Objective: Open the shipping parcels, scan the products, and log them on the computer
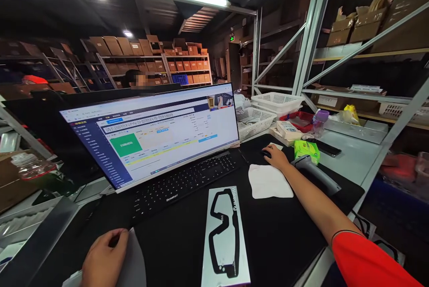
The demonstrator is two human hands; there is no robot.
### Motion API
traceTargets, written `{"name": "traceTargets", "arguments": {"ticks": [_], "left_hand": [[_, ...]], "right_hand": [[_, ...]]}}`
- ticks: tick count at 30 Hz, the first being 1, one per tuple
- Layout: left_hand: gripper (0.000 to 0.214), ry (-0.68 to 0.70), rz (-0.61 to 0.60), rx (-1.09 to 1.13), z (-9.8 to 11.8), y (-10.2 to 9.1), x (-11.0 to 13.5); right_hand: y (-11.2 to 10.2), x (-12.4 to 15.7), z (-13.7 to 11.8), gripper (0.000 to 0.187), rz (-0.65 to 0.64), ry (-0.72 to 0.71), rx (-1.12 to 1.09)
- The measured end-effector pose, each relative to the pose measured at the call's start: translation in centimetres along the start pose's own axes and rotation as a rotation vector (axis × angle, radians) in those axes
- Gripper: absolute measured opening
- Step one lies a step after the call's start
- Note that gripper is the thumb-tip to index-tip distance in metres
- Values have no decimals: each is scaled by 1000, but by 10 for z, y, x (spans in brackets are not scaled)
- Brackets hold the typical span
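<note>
My right hand (pixel 276 156) rests over a dark computer mouse (pixel 267 153) on the black desk mat, its fingers curved on it. At the lower left, my left hand (pixel 106 258) is curled, with a pale grey sheet of paper (pixel 136 258) in its grip; the fingertips are partly hidden. Between the hands lies a white box (pixel 224 238) printed with a black glasses frame. Behind it are a black keyboard (pixel 187 184) and a lit monitor (pixel 167 135) showing a table and a green block. A white cloth or tissue (pixel 269 182) lies beside my right forearm.
A grey barcode scanner (pixel 318 175), a green tissue pack (pixel 306 151) and a phone (pixel 323 147) sit right of my arm. White baskets (pixel 258 121) stand behind. A plastic bottle (pixel 31 166) and a metal tray (pixel 36 233) are at left. Another person (pixel 136 79) is beyond the monitor.
</note>
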State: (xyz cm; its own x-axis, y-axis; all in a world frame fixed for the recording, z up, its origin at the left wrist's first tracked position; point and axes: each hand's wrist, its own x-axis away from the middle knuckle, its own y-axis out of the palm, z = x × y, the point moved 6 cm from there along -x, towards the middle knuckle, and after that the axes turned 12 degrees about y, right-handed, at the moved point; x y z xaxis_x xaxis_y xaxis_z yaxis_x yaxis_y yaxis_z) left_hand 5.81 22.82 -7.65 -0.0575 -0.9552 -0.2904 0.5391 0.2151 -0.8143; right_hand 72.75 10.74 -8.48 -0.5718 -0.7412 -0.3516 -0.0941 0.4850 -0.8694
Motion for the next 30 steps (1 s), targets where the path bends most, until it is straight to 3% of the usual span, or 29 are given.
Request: {"name": "traceTargets", "arguments": {"ticks": [11,16,20,24,27,30], "left_hand": [[31,81,96,23,-3,2,2],[34,66,31,-26,1,2,0],[35,112,4,-75,4,3,0],[50,166,-4,-170,6,6,3],[67,210,-50,-263,6,9,4],[70,199,-84,-278,2,11,2]], "right_hand": [[3,-1,3,40,3,13,0],[5,-2,4,35,-11,7,-3],[6,-4,5,44,-14,19,-10],[5,-5,5,56,-8,39,-23],[4,-4,5,57,-5,49,-35],[3,-3,5,56,-2,52,-47]]}}
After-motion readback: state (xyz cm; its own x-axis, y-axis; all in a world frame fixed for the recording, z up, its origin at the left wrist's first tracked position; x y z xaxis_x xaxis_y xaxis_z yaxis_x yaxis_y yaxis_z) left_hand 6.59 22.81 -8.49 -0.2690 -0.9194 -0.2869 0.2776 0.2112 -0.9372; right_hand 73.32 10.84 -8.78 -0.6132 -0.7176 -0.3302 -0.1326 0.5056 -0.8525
